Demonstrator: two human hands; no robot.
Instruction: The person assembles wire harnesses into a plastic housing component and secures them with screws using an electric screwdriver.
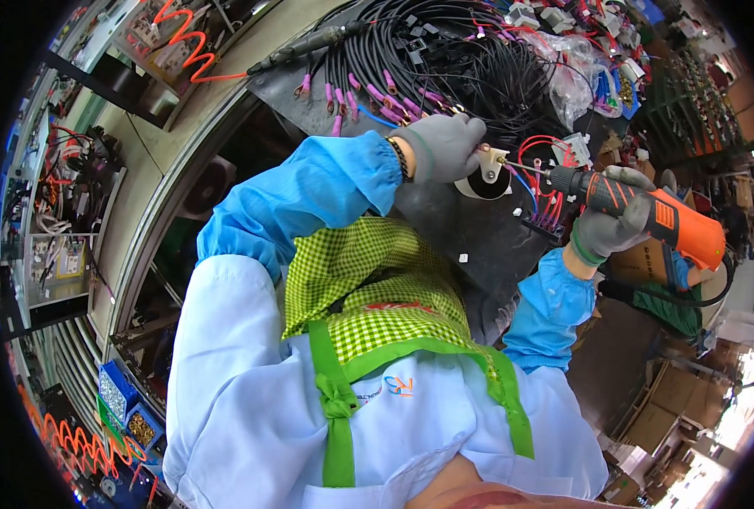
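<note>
My right hand point(614, 225), in a grey glove, is wrapped round an orange and black power screwdriver point(686, 227). Its long thin bit points left and its tip meets a small pale metal plate point(494, 161) on a round black-and-white part point(481, 183). My left hand point(445, 146), gloved too, is closed right beside that plate, with thumb and fingers pressed together. What it pinches is mostly hidden; a small coppery end shows at the fingertips. Just beyond the left hand lie black cables point(385, 59) with purple-sleeved ring terminals point(391, 82).
Red and blue wires with a connector block point(547, 222) lie near the screwdriver bit. Behind them are a clear plastic bag point(570, 85) and a blue parts bin point(608, 92). A tool on a coiled orange hose point(192, 51) rests at the far left of the dark worktop point(432, 222).
</note>
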